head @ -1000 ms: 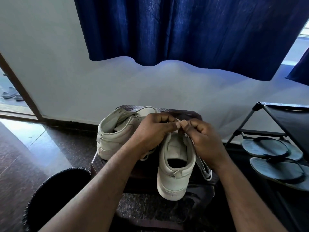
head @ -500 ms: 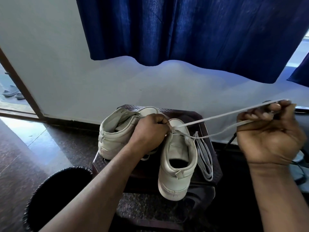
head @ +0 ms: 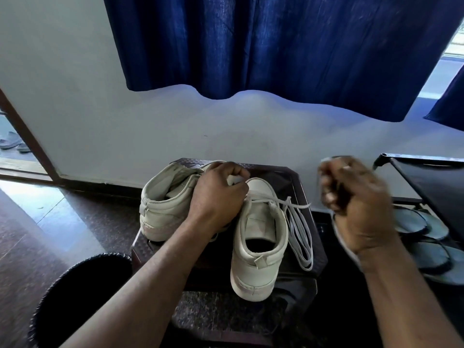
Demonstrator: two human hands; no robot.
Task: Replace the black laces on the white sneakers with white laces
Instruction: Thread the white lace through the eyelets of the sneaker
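Two white sneakers stand on a dark stool (head: 302,183), heels toward me. My left hand (head: 217,197) curls over the front of the right sneaker (head: 258,249) at its eyelets and also lies against the left sneaker (head: 163,204). A white lace (head: 298,234) is threaded across the right sneaker's front eyelets, and its slack lies in loops on the stool beside that shoe. My right hand (head: 356,207) is raised to the right of the stool, blurred, with its fingers curled. A pale strip of lace seems to trail below its wrist. No black lace shows.
A black bin (head: 82,287) stands on the floor at the lower left. To the right, a black rack (head: 431,182) holds grey sandals (head: 426,227). Behind the stool is a white wall with a blue curtain (head: 276,46), and a doorway opens at the far left.
My right hand pulled the lace far out to the right, then came back lower and closer to the stool, so the lace went slack. My left hand stayed on the sneaker.
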